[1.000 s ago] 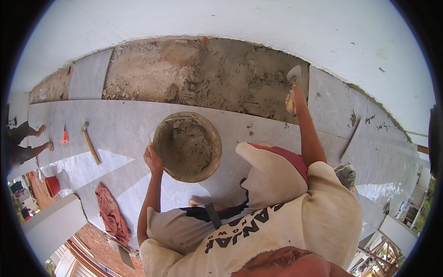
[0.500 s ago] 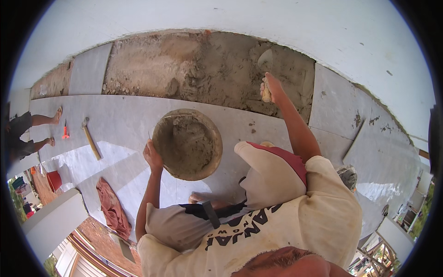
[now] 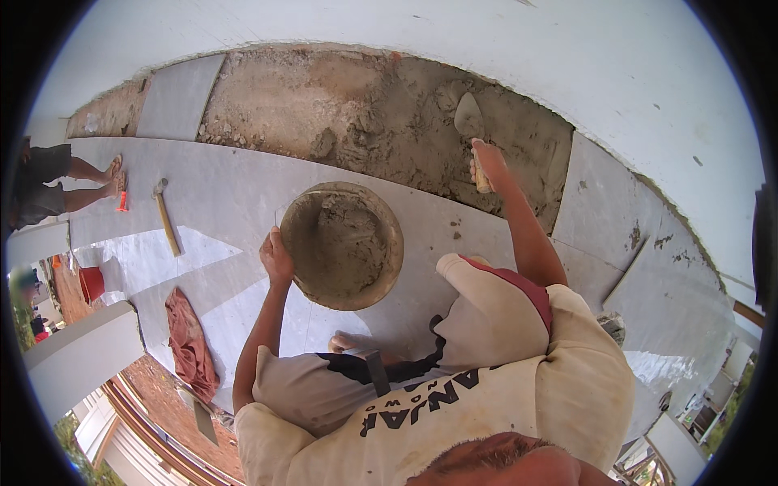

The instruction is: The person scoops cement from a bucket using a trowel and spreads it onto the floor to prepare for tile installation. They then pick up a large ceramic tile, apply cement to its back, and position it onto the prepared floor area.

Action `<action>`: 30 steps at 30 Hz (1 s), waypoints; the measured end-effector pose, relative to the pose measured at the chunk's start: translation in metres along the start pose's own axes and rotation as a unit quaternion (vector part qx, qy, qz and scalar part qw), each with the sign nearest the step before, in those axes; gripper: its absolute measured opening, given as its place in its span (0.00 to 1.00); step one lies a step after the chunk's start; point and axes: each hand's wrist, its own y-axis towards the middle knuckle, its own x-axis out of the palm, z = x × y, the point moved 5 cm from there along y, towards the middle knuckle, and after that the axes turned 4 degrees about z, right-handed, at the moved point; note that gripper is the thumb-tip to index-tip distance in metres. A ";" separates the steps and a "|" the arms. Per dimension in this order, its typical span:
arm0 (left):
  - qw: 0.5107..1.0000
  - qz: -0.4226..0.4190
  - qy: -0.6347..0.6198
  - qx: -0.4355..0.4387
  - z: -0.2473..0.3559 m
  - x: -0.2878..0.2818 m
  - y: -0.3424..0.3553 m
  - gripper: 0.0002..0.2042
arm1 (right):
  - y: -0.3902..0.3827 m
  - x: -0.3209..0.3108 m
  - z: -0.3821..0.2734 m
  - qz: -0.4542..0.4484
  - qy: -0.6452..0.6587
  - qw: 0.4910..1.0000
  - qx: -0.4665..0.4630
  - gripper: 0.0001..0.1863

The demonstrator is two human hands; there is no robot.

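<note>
My right hand [image 3: 490, 164] is wrapped round the wooden handle of a trowel [image 3: 468, 116]. Its pale pointed blade lies on the wet grey mortar [image 3: 519, 130] spread in the strip along the wall. My left hand [image 3: 277, 257] has its fingers closed at the left rim of a round bucket [image 3: 389, 275]. A thin light piece sticks up beside those fingers; I cannot make out what it is. Wet mortar [image 3: 344, 235] covers the inside of the bucket, which stands on the grey floor tiles in front of my knees.
A hammer [image 3: 168, 223], a red-handled tool [image 3: 122, 200] and a brown cloth [image 3: 190, 348] lie on the tiles at left. Another person's legs [image 3: 93, 182] are at far left, near a red bucket [image 3: 91, 283]. A white wall [image 3: 365, 20] borders the mortar strip.
The trowel blade shows more fully on the mortar, its handle still in my right hand. The person at far left has brought their feet closer together. My view has shifted slightly.
</note>
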 end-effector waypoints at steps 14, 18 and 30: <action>1.000 -0.006 -0.010 0.022 0.003 0.003 0.005 0.22 | 0.039 0.081 -0.017 -0.115 -0.099 0.988 0.003 0.20; 0.999 0.027 0.034 0.022 0.005 0.000 0.000 0.22 | 0.026 0.086 -0.031 -0.118 -0.200 0.972 -0.037 0.24; 0.996 0.054 0.060 0.047 -0.009 -0.003 0.005 0.24 | 0.032 0.027 -0.022 0.046 -0.548 0.816 -0.175 0.27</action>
